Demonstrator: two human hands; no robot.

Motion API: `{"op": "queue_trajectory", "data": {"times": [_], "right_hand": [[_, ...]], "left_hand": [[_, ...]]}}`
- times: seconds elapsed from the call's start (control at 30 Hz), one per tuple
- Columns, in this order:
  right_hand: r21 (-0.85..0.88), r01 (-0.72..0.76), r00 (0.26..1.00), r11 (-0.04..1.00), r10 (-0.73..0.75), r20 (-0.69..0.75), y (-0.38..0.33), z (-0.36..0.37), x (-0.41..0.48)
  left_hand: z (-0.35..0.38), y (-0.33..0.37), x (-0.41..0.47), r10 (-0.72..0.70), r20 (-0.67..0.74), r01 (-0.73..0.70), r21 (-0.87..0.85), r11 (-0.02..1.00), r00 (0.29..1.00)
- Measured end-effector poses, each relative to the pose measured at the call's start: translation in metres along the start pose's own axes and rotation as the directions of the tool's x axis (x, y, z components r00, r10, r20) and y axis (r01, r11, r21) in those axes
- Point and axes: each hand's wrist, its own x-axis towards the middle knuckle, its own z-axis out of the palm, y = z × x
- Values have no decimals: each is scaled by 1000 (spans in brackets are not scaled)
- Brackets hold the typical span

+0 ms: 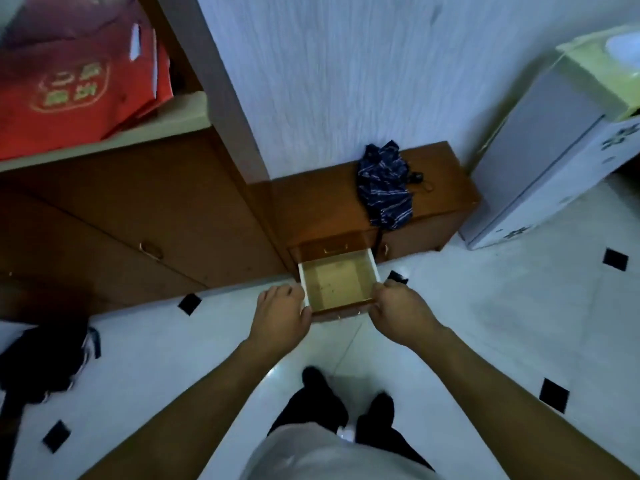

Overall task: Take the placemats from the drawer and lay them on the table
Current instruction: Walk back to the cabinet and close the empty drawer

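A small wooden drawer (337, 282) stands pulled out from the low brown cabinet (433, 233), low near the floor. Its pale yellowish bottom shows and I see no placemats inside it. My left hand (282, 315) grips the drawer's front left corner with curled fingers. My right hand (398, 311) holds the front right corner the same way. A second drawer front with a brass handle (334, 250) sits shut just above the pulled-out one.
A dark blue striped folded umbrella (384, 187) lies on the low cabinet. A red gift bag (76, 74) stands on the taller cabinet's shelf at left. A small grey fridge (540, 161) stands at right. Dark shoes (45, 362) lie on the white tiled floor at left.
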Motion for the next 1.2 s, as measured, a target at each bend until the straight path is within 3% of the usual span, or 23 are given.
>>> {"op": "queue_trajectory", "data": {"times": [0.33, 0.43, 0.53, 0.67, 0.73, 0.83, 0.9, 0.97, 1.07, 1.13, 1.2], "right_hand": [[120, -104, 982, 987, 82, 173, 70, 89, 107], [290, -274, 947, 917, 205, 247, 97, 134, 142], [354, -518, 829, 779, 354, 433, 138, 193, 180], [210, -604, 680, 769, 359, 639, 205, 279, 230], [138, -565, 656, 813, 341, 673, 233, 315, 243], [87, -517, 612, 852, 297, 733, 265, 363, 258], [124, -525, 629, 842, 286, 723, 275, 385, 268], [245, -545, 671, 802, 242, 700, 281, 411, 281], [185, -694, 527, 696, 316, 789, 287, 442, 298], [145, -680, 487, 719, 295, 822, 291, 465, 305], [108, -539, 521, 835, 230, 822, 291, 471, 303]], "left_hand": [[130, -7, 88, -68, 171, 75, -36, 997, 983], [183, -13, 107, -170, 218, 189, -71, 979, 961], [248, -15, 125, -302, 299, 360, -160, 919, 905], [346, -17, 149, -499, 473, 660, -276, 699, 726], [391, -15, 157, -544, 548, 748, -263, 609, 635], [457, -16, 169, -549, 618, 799, -236, 553, 562], [493, -19, 177, -592, 647, 858, -208, 469, 480], [527, -25, 186, -639, 679, 927, -191, 323, 362], [563, -33, 199, -653, 723, 961, -276, 27, 226], [578, -39, 208, -655, 733, 923, -358, -144, 182], [586, -41, 214, -668, 729, 872, -415, -258, 150]]}}
